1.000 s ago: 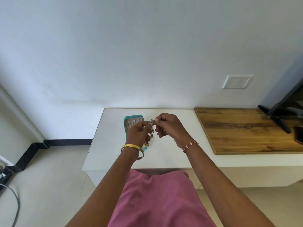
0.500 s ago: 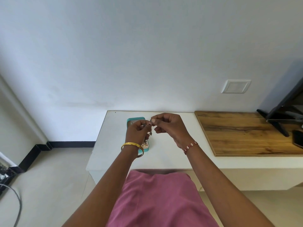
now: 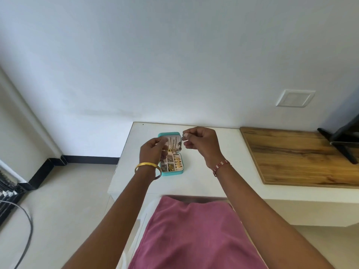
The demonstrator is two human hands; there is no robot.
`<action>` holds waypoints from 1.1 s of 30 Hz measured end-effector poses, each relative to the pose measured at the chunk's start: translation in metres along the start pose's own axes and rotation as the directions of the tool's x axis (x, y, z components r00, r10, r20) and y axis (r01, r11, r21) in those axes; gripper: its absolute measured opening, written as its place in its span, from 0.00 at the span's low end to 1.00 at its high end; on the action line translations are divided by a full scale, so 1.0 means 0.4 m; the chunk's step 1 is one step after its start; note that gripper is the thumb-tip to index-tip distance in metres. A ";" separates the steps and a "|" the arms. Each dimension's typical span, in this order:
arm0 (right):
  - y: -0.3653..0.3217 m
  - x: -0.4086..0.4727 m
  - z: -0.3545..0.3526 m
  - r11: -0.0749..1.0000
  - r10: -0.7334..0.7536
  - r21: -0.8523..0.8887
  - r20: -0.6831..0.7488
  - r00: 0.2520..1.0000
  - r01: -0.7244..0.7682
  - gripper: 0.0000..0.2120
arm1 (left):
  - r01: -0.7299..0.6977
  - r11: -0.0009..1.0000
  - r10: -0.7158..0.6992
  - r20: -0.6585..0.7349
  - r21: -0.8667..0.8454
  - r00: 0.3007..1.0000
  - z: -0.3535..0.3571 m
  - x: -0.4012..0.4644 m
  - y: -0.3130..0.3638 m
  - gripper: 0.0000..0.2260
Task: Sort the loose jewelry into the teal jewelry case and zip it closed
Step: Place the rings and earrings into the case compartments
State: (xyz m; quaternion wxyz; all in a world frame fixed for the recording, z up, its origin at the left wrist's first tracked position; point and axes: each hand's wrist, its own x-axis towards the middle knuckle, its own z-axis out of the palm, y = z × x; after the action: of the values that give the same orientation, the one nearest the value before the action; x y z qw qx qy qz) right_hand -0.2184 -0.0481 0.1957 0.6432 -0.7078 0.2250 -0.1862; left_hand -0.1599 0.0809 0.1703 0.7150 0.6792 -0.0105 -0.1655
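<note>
Head view, mid-frame: our right hand (image 3: pixel 202 144) pinches a silver chain (image 3: pixel 181 141) over the open case (image 3: pixel 171 153); our left hand's (image 3: pixel 152 150) grip we cannot tell.

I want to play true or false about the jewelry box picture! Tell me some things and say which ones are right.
1. The teal jewelry case is zipped shut. False: it lies open, with pieces showing in its compartments.
2. The right hand pinches a silvery chain above the case. True.
3. The case sits on the wooden board. False: it sits on the white table.
4. The left wrist wears a gold bangle. True.
5. Gold rings sit inside the case. True.
</note>
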 end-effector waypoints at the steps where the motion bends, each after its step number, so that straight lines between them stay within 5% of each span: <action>1: 0.008 0.011 0.002 0.998 0.048 0.051 0.008 0.999 -0.049 0.04 | 0.015 1.000 -0.015 -0.016 -0.019 1.000 -0.011 0.010 -0.008 0.06; 6: 0.066 0.069 0.021 0.956 0.224 0.185 0.050 0.973 -0.230 0.05 | 0.104 0.990 -0.109 -0.047 -0.097 0.993 -0.043 0.062 -0.062 0.10; 14: 0.179 0.166 0.103 0.940 0.341 0.009 0.048 0.939 -0.342 0.08 | 0.195 0.980 -0.198 -0.085 -0.042 0.976 -0.052 0.150 -0.165 0.12; 27: 0.346 0.291 0.212 0.878 0.240 -0.441 0.068 0.968 -0.186 0.06 | 0.236 0.969 -0.245 -0.136 -0.077 0.960 -0.063 0.248 -0.241 0.07; 33: 0.354 0.267 0.199 0.873 0.182 -0.472 0.081 0.980 -0.123 0.11 | 0.252 0.968 -0.251 -0.138 -0.008 0.958 -0.062 0.256 -0.258 0.10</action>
State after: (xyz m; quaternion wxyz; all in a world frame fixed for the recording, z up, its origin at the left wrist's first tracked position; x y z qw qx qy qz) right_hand -0.0969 -0.0519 0.0439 0.4805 -0.8311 0.2781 -0.0319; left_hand -0.0803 0.0768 0.0464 0.6840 0.6881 0.1247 -0.2077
